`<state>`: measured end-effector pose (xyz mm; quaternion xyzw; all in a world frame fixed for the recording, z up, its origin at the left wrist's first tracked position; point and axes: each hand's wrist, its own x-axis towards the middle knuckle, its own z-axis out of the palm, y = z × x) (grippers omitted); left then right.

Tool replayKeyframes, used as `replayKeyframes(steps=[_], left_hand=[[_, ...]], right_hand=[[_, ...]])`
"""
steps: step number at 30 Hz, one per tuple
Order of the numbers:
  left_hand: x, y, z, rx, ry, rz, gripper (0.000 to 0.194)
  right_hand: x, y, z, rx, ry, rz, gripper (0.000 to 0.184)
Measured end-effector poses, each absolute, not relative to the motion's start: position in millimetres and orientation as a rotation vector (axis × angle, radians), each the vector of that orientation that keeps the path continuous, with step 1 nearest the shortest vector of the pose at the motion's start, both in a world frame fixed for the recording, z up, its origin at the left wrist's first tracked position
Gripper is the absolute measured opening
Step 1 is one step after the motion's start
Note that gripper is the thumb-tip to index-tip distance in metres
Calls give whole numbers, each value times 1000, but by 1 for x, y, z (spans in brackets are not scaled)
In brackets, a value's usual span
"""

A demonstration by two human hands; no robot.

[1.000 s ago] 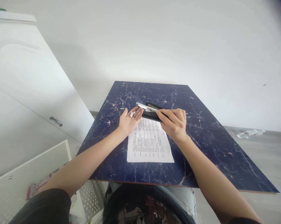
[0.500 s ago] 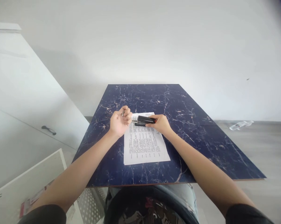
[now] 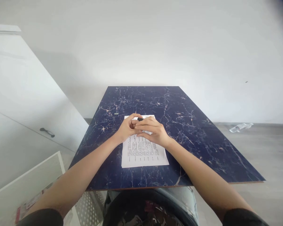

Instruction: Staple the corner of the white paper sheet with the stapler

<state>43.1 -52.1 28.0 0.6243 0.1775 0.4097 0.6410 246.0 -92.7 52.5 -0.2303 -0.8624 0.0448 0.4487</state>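
Note:
Over the far part of a printed paper sheet (image 3: 145, 153), my two hands meet around a black stapler (image 3: 140, 119), and only a small dark part of it shows between them. My left hand (image 3: 128, 128) curls its thumb and fingers around the stapler from the left. From the right, my right hand (image 3: 153, 130) lies over it with bent fingers that reach the left fingertips. Most of the stapler is hidden by the hands, so whether it is open or closed does not show. The sheet lies flat with its lines of print facing up.
A dark blue marbled table (image 3: 193, 150) carries the sheet. A small greenish piece (image 3: 116, 113) lies beyond my left hand. To the left are a white cabinet (image 3: 26, 94) and a white open bin or drawer (image 3: 59, 157). Clear plastic (image 3: 241, 127) lies on the floor at right.
My left hand, raised and loosely curled before, has come down to the stapler. My right hand has turned over and shifted left across it. A small greenish piece now shows on the table.

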Motion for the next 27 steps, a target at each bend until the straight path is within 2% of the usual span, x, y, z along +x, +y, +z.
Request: replayKeyframes(steps=[9, 13, 16, 19, 20, 24, 27], left_hand=[[41, -45, 18, 1430, 341, 944, 55], [35, -40, 20, 1520, 388, 980, 60], [15, -26, 24, 1713, 678, 1168, 56], [-15, -3, 24, 2100, 1335, 1261, 23], [-24, 5, 22, 2209, 1503, 1208, 19], [-50, 29, 7, 2412, 1740, 963, 33], [-55, 38, -3, 2414, 1771, 836, 29]], right_hand=[[255, -87, 47, -663, -2094, 83, 16], [256, -88, 52, -670, -2064, 134, 12], [268, -80, 54, -805, -1923, 141, 9], [300, -62, 47, -1138, -1679, 148, 17], [314, -55, 42, -1250, -1604, 168, 20], [375, -27, 19, -1569, -1413, 212, 25], [410, -13, 4, -1719, -1362, 243, 32]])
